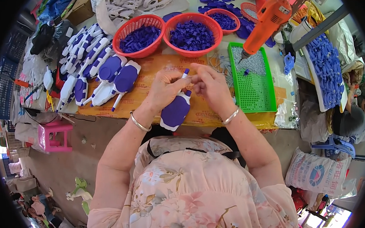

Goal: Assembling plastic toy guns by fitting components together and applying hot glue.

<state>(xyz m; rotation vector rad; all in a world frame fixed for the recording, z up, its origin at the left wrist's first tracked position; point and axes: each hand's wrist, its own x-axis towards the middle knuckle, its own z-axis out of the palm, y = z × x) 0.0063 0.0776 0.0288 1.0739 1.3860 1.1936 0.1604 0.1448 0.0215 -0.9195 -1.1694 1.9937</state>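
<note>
In front of me, near the table's edge, a flat purple-and-white plastic piece [175, 111] lies with its broad end toward me. My left hand [161, 90] is closed on its narrow white stem, and a purple tip [187, 71] sticks out above the fingers. My right hand [213, 87] comes in from the other side, thumb and fingertips pinched together close beside the stem. Whatever those fingertips hold is too small to make out.
Similar purple-and-white pieces [126, 76] are heaped at left. Red baskets [167, 42] of small purple parts stand at the back. A green tray [274, 102] of small metal parts lies at right, under an orange power screwdriver [264, 26]. A pink stool [55, 127] stands on the floor.
</note>
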